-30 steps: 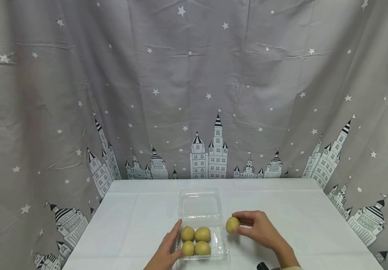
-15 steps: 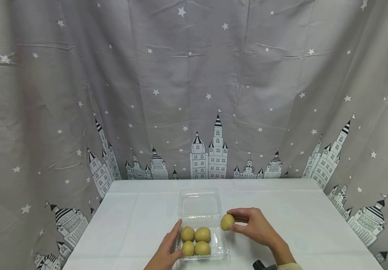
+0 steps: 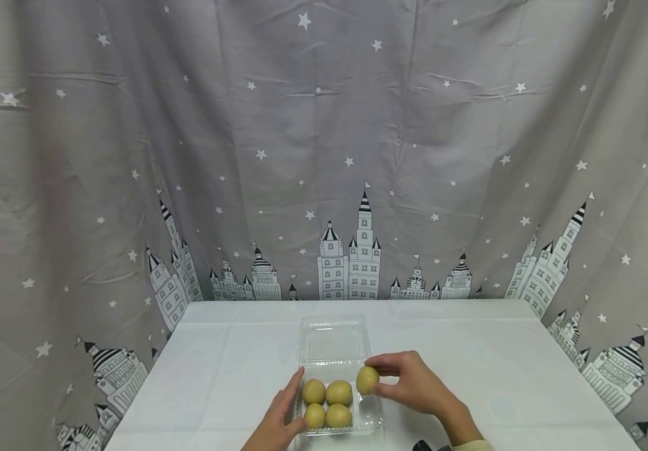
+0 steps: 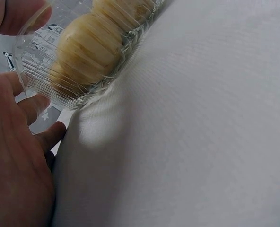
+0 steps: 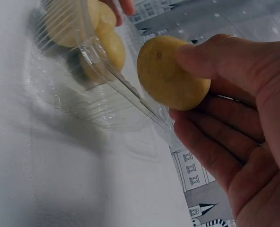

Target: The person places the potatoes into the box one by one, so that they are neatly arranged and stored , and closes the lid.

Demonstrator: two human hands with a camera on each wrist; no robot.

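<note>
A clear plastic clamshell container [image 3: 368, 413] lies with its lid [image 3: 332, 341] folded back on the white table. Several potatoes [image 3: 339, 393] sit in two rows in its left and middle part. My left hand [image 3: 276, 418] holds the container's left side, thumb near the front corner and fingers along the wall. Between thumb and fingers, my right hand [image 3: 414, 382] grips one more potato [image 3: 367, 380] over the container's right side. The right wrist view shows this held potato [image 5: 166, 71] just beside the container's rim. From the left wrist, potatoes [image 4: 90, 47] appear through the ribbed wall.
A white cloth [image 3: 233, 357] covers the table. A grey curtain [image 3: 278, 125] with stars and printed castles hangs behind its back edge. Near the right wrist, a small black object [image 3: 422, 445] shows at the bottom of the head view.
My right hand has carried its potato leftward, from beside the container to over its right part. My left hand and the potatoes in the container have stayed in place.
</note>
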